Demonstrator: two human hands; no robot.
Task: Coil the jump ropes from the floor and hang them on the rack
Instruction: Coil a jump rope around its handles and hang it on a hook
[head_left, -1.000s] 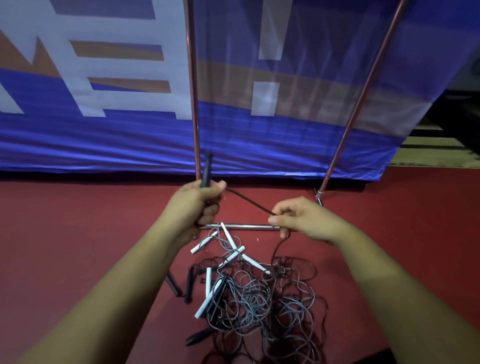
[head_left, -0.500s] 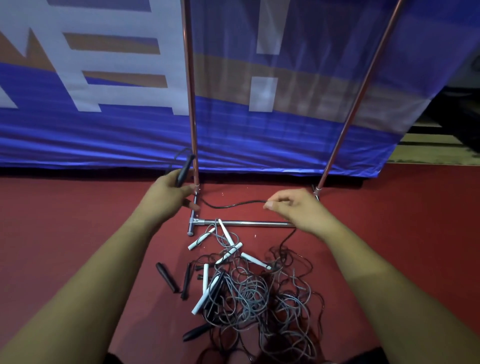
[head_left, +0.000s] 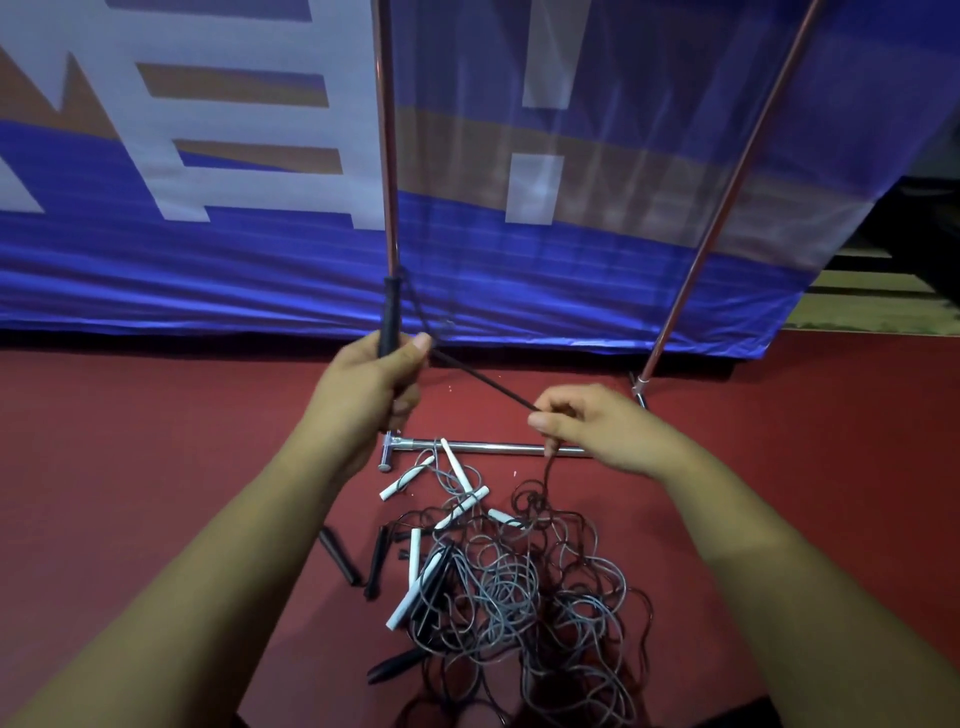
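One taut black rope (head_left: 483, 381), handle (head_left: 389, 314) upright.

Sign: a large white exclamation mark (head_left: 535, 189), printed on the blue banner (head_left: 649, 275) right of its middle, its top cut off by the upper edge.
Lettering: one big white character (head_left: 353, 104) toward the banner's left edge, cropped and unreadable.

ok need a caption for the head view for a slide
Left hand grips a black handle, right hand pinches its cord taut above the rope pile by the rack.
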